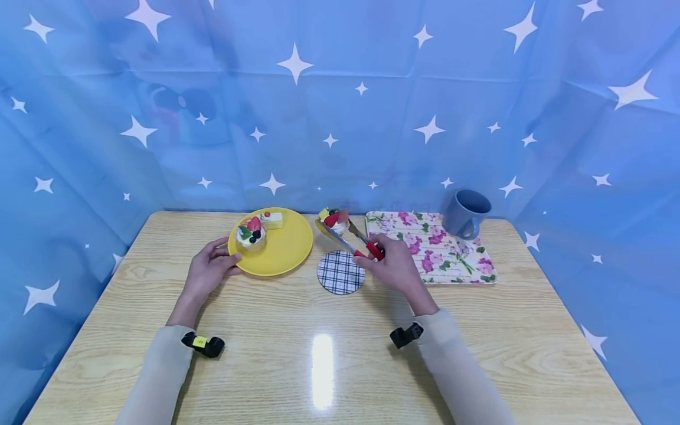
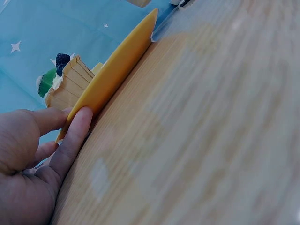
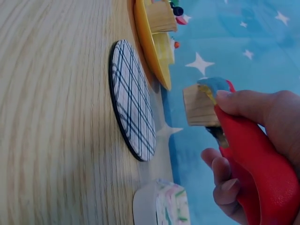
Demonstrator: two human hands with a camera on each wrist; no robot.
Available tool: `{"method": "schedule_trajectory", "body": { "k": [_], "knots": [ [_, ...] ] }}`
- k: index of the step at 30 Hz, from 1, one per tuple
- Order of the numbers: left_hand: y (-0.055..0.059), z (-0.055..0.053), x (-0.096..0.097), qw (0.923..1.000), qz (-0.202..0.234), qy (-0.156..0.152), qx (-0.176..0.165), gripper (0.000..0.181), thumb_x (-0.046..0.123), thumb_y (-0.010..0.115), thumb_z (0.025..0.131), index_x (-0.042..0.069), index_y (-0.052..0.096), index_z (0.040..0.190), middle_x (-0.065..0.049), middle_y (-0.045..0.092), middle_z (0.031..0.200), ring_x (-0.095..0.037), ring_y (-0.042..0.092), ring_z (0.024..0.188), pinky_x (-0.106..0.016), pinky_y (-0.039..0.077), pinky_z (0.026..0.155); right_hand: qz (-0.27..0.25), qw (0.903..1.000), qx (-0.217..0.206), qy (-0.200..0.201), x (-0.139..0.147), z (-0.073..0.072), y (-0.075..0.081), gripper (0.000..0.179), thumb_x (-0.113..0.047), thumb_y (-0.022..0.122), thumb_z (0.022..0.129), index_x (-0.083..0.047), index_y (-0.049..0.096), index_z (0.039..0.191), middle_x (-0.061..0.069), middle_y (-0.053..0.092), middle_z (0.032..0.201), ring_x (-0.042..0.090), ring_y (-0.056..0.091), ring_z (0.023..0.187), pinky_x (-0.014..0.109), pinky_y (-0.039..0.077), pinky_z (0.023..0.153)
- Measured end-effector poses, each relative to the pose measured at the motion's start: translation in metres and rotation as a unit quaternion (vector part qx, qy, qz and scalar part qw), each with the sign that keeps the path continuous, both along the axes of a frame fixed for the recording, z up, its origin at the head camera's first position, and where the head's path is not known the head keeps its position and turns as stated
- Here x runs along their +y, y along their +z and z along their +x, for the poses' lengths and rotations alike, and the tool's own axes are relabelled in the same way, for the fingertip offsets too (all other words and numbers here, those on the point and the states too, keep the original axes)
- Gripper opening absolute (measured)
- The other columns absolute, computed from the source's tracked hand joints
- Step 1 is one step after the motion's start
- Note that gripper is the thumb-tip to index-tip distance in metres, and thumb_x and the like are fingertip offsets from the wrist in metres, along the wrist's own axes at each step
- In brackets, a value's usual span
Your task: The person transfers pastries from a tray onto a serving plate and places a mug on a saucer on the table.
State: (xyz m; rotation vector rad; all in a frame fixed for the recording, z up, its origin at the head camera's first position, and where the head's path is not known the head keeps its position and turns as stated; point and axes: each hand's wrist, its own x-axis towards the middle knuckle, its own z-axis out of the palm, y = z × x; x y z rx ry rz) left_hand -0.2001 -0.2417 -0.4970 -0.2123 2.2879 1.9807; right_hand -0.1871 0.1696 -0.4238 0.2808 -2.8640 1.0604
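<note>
My left hand point(image 1: 207, 268) pinches the near-left rim of a yellow plate point(image 1: 289, 251) between thumb and fingers. A fruit-topped cupcake point(image 2: 70, 84) and a small square piece of cake point(image 1: 272, 221) stand on the plate's left and back part. With my right hand point(image 1: 394, 268) I grip red-handled tongs point(image 3: 253, 164). Between the tongs' tips is a second fruit-topped cupcake point(image 3: 199, 105), raised above the table, just right of the plate. A round checked coaster point(image 1: 341, 273) lies below the tongs, between the two hands.
On the right lies a flower-patterned rectangular tray point(image 1: 446, 260), with a blue-grey mug point(image 1: 458, 217) on its back right corner. The wooden table point(image 1: 265, 342) ends at a blue curtain point(image 1: 340, 106) with white stars.
</note>
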Motion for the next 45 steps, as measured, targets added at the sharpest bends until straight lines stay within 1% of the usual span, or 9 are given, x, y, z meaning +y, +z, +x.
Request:
{"method": "schedule_trajectory", "body": {
  "k": [4,7,17,25,34,39,45],
  "knots": [
    [0.001,0.001,0.0,1.0,0.001,-0.001,0.001,0.074,0.024,0.068,0.101,0.012,0.029,0.162,-0.012,0.052,0.132,0.0,0.069,0.091,-0.023,0.066,0.086,0.0,1.0,0.002,0.007,-0.004,0.0,0.0,0.045,-0.037,0.084,0.085,-0.005,0.069,0.113,0.003,0.066,0.076,0.017,0.052,0.061,0.023,0.042,0.046],
    [0.002,0.002,0.0,1.0,0.001,-0.002,0.003,0.074,0.024,0.069,0.101,0.011,0.029,0.162,-0.012,0.052,0.132,0.001,0.069,0.091,-0.023,0.066,0.086,0.005,1.0,0.001,0.007,-0.008,0.0,0.0,0.044,-0.038,0.084,0.085,-0.006,0.069,0.112,0.003,0.065,0.075,0.017,0.052,0.06,0.023,0.041,0.045],
    [0.001,0.002,0.001,1.0,-0.002,0.0,0.003,0.075,0.024,0.069,0.1,0.011,0.029,0.162,-0.012,0.053,0.132,0.002,0.069,0.09,-0.022,0.066,0.085,0.02,0.9997,-0.001,0.015,-0.017,0.0,0.0,0.048,-0.04,0.083,0.086,-0.006,0.069,0.117,0.003,0.068,0.079,0.017,0.057,0.066,0.024,0.049,0.05],
    [0.002,0.002,0.001,1.0,-0.005,0.003,0.001,0.075,0.025,0.069,0.101,0.011,0.028,0.162,-0.014,0.052,0.136,0.002,0.069,0.09,-0.022,0.066,0.086,0.02,0.9996,-0.004,0.018,-0.024,-0.002,-0.001,0.046,-0.04,0.083,0.086,-0.006,0.07,0.115,0.002,0.066,0.078,0.018,0.055,0.067,0.025,0.047,0.051],
    [-0.001,-0.001,0.0,0.9999,-0.003,0.005,-0.009,0.074,0.023,0.067,0.101,0.013,0.027,0.163,-0.016,0.05,0.141,0.003,0.068,0.091,-0.022,0.066,0.086,0.031,0.9992,0.001,0.023,-0.031,-0.003,-0.003,0.047,-0.04,0.083,0.086,-0.006,0.069,0.116,0.001,0.065,0.078,0.018,0.054,0.068,0.025,0.045,0.052],
    [0.0,0.0,0.001,0.9999,-0.007,0.006,-0.007,0.075,0.024,0.068,0.101,0.013,0.028,0.163,-0.017,0.05,0.14,0.003,0.068,0.09,-0.022,0.066,0.086,0.025,0.9992,-0.003,0.032,-0.035,-0.004,-0.004,0.049,-0.039,0.082,0.087,-0.005,0.069,0.119,0.002,0.066,0.078,0.017,0.054,0.065,0.024,0.045,0.051],
    [0.001,0.001,0.002,1.0,-0.006,0.003,0.0,0.075,0.024,0.069,0.1,0.011,0.028,0.162,-0.017,0.051,0.139,0.003,0.069,0.091,-0.022,0.066,0.086,0.018,0.9988,-0.003,0.045,-0.039,-0.004,-0.003,0.051,-0.04,0.081,0.088,-0.003,0.069,0.12,0.001,0.064,0.075,0.016,0.052,0.06,0.025,0.043,0.047]
  ]
}}
